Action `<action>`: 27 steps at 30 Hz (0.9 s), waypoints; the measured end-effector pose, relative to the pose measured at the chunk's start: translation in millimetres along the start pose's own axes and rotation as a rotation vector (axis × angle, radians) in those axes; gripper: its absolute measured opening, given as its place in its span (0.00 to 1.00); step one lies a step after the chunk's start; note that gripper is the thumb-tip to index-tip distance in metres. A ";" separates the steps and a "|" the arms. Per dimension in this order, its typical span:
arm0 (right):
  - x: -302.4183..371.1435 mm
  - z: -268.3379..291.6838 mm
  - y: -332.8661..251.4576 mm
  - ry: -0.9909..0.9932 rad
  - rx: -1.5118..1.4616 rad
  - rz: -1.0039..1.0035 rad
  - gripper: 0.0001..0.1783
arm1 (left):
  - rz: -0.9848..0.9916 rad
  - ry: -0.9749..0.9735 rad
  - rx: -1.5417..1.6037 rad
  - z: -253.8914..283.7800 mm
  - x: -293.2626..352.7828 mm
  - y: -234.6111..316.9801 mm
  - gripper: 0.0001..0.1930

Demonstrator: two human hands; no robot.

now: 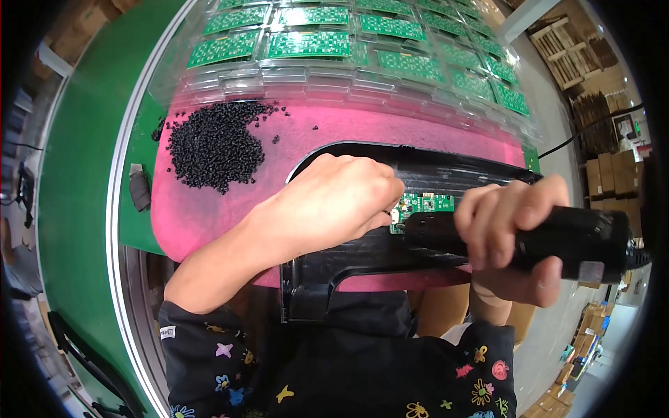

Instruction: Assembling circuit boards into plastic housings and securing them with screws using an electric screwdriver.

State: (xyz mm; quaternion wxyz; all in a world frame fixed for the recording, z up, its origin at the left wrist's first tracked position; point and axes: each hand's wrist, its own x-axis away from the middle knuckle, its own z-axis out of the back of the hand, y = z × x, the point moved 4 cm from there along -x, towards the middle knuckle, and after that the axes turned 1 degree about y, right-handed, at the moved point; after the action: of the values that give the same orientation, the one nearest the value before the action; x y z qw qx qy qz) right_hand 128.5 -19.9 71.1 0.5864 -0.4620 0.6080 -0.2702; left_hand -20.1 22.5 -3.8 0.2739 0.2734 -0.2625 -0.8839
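A long black plastic housing point(369, 259) lies in front of me with its hollow side up. Inside it sits a small green circuit board point(433, 202), partly covered by my hands and the tool. My right hand point(505, 226) is wrapped round a black electric screwdriver point(589, 237), held almost level with its front end pointing left at the board. My left hand point(338, 198) reaches over the housing's left part, its fingers curled together at the board's left end. Whatever those fingertips pinch is hidden. Where the screwdriver's bit touches is too small to tell.
A pile of small black screw-like pieces point(216, 146) lies on the pink mat point(362, 118), a few scattered beside it. Clear plastic trays point(313, 74) of green circuit boards stand at the far side. A small dark grey wrapped object point(140, 189) rests on the green table point(83, 174) at the left.
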 end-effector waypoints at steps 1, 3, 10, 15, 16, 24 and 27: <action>-1.6 4.6 -4.4 -0.061 -0.066 0.082 0.22 | -0.034 -0.045 0.019 -0.8 -0.5 2.0 0.09; -0.3 12.4 -15.6 -0.018 -0.180 0.162 0.20 | -0.067 -0.096 0.039 -2.0 -0.7 5.2 0.09; -0.1 30.9 -34.4 0.023 -0.390 0.279 0.18 | -0.205 0.070 0.309 5.5 -9.2 17.4 0.09; 4.5 38.6 -33.6 -0.013 -0.387 0.304 0.19 | -0.200 0.001 0.342 3.8 -12.3 18.7 0.15; 5.5 40.2 -35.3 -0.009 -0.382 0.307 0.19 | -0.170 0.024 0.387 6.1 -13.1 19.1 0.19; 3.1 70.6 -35.7 0.017 0.086 0.105 0.23 | -0.251 0.331 0.225 22.1 -5.3 3.5 0.27; 5.7 71.7 -31.9 0.054 0.107 0.057 0.23 | -0.275 0.387 0.374 24.7 -4.3 0.8 0.21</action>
State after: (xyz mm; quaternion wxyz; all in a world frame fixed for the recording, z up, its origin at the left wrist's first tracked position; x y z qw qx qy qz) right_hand 205.9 -23.3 84.4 0.6011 -0.4047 0.6214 -0.2980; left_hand -32.2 32.4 15.8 0.1414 0.5153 -0.3242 -0.7807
